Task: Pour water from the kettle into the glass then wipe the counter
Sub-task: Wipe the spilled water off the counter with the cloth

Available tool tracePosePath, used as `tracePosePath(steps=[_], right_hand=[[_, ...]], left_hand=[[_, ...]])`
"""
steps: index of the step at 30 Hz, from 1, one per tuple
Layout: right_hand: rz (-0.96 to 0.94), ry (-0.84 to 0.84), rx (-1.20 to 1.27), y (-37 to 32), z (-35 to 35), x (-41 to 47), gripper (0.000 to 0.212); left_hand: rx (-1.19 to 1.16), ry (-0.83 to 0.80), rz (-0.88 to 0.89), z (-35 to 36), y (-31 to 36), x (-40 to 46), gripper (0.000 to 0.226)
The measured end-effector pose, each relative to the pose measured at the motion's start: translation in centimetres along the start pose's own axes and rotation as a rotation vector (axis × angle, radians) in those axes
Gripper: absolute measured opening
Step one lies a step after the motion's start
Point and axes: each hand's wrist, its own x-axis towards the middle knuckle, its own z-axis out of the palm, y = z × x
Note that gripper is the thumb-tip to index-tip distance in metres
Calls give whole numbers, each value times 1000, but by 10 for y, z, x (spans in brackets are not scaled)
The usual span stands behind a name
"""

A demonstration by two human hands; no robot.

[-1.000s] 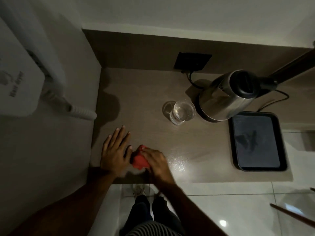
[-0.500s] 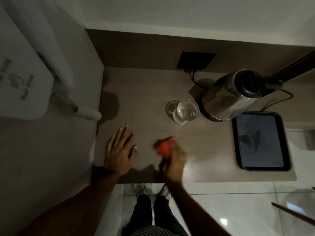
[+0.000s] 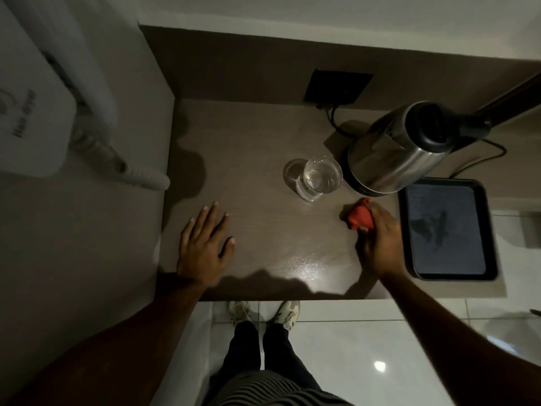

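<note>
A steel kettle (image 3: 389, 153) with a black lid stands on its base at the back right of the brown counter (image 3: 263, 136). Just left of it is a clear glass (image 3: 319, 177) holding water. My right hand (image 3: 380, 235) presses a bunched red cloth (image 3: 359, 217) onto the counter, just in front of the kettle and right of the glass. My left hand (image 3: 205, 244) lies flat on the counter near its front left corner, fingers spread, holding nothing.
A black tray (image 3: 494, 230) sits at the counter's right end, close to my right hand. A black wall socket (image 3: 336, 87) with the kettle's cord is behind. A white wall hair dryer (image 3: 35, 118) with a coiled hose hangs at the left. The tiled floor and my shoes are below.
My right hand has swept the red cloth across the counter from beside my left hand to the right, ending in front of the kettle. The left hand stayed flat in place.
</note>
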Motion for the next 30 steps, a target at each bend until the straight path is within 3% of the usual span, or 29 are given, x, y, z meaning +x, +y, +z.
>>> tracePosePath(steps=[2, 4, 5, 8, 11, 12, 13, 15, 17, 20, 22, 26, 30], right_hand=[[159, 201, 58, -33, 22, -18, 48], [128, 239, 225, -78, 46, -36, 35], [43, 190, 355, -102, 57, -51, 30], [-185, -161, 517, -157, 83, -118, 25], [-442, -448, 599, -157, 88, -153, 31], [-421, -453, 586, -156, 75, -145, 28], [-477, -338, 461, -145, 68, -132, 23], [-389, -180, 402, -122, 41, -92, 23], [-177, -25, 513, -84, 13, -51, 25], [144, 137, 257, -35, -6, -21, 23], [141, 184, 217, -43, 15, -40, 29], [-111, -112, 525, -135, 68, -101, 23], [-189, -333, 531, -145, 69, -131, 24]], left_hand=[[4, 4, 0, 0, -1, 0, 56], [13, 5, 5, 0, 0, 1, 56], [22, -1, 7, 0, 0, 1, 55], [43, -22, 10, -1, -2, 0, 55], [27, -30, 9, -1, -3, 0, 57], [23, -16, 10, 0, -3, 0, 56], [26, 5, 12, 0, -4, -1, 56], [38, 38, 15, 1, -3, 0, 55], [34, 45, 15, 3, -3, 0, 55], [41, 54, 23, 6, -4, 0, 55], [43, 47, 19, 8, -5, 0, 55], [50, 47, 12, 8, -5, 2, 55], [5, 53, 1, 6, -5, 1, 55]])
